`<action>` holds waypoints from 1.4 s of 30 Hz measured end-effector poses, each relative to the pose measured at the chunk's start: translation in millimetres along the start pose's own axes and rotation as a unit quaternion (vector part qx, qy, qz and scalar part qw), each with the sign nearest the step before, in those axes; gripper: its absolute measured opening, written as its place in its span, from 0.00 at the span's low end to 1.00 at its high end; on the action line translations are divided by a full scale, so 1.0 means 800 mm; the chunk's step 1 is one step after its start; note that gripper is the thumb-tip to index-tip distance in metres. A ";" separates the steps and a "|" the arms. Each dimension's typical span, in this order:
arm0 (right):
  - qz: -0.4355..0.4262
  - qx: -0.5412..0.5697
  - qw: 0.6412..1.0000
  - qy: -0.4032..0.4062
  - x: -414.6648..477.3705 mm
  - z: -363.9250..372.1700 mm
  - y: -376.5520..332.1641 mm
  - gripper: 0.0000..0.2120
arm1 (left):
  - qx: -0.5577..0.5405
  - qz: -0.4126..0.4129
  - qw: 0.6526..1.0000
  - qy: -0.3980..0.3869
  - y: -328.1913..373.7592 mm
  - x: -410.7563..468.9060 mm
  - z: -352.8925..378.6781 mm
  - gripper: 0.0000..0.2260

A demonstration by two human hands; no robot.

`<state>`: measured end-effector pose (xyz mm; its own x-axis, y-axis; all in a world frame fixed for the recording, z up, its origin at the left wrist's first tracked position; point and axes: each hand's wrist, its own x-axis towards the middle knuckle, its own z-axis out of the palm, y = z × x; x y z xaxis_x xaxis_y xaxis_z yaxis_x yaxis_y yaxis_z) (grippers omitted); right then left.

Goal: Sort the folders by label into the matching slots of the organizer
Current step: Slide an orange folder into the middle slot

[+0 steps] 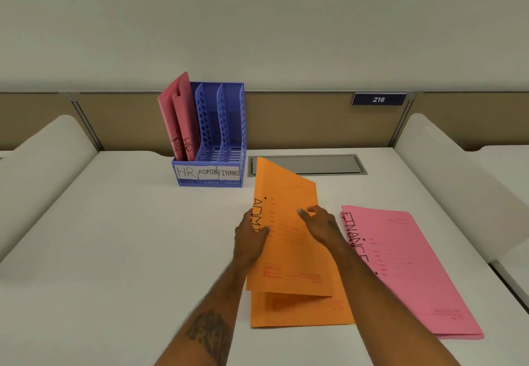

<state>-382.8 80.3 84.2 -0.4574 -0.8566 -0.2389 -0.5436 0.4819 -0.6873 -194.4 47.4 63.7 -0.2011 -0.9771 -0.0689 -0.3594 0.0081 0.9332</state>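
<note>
An orange folder marked ADMIN (289,194) is tilted up off the desk. My left hand (250,238) grips its left edge and my right hand (320,224) holds its right side, fingers over the front. A second orange folder (303,311) lies flat underneath. Pink folders marked FINANCE (412,268) lie flat to the right. The blue organizer (229,125) stands at the back with slots labelled HR, ADMIN and FINANCE. Two red HR folders (179,116) stand in its left slot; the other two slots hold nothing.
A grey cable hatch (309,164) is set in the white desk (114,236) right of the organizer. Tan partition panels run along the back, with a blue sign reading 216 (378,99). White side dividers rise left and right.
</note>
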 end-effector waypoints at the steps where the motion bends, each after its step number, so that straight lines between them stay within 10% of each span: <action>1: -0.022 -0.002 1.000 0.002 0.002 -0.004 -0.025 0.31 | 0.003 0.003 1.000 0.013 0.009 0.002 -0.004 0.24; 10: -0.173 -0.058 0.981 0.058 -0.003 -0.036 -0.243 0.43 | 0.042 0.099 0.986 0.131 0.071 0.002 -0.035 0.17; 19: -0.244 -0.063 0.956 0.150 -0.023 -0.032 -0.359 0.33 | 0.114 0.192 0.950 0.216 0.083 -0.010 -0.099 0.19; 29: -0.249 -0.061 0.942 0.217 -0.019 0.021 -0.427 0.20 | 0.150 0.258 0.951 0.085 0.057 0.044 -0.214 0.28; 42: -0.274 -0.022 0.912 0.306 0.020 0.052 -0.519 0.22 | 0.393 0.299 0.865 0.085 0.094 0.243 -0.380 0.37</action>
<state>-135.2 -140.9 337.1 -0.4085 -0.7142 0.5684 -0.8303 0.0321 -0.5564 16.5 -206.5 228.0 -0.4526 -0.7642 0.4595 -0.7597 0.6003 0.2501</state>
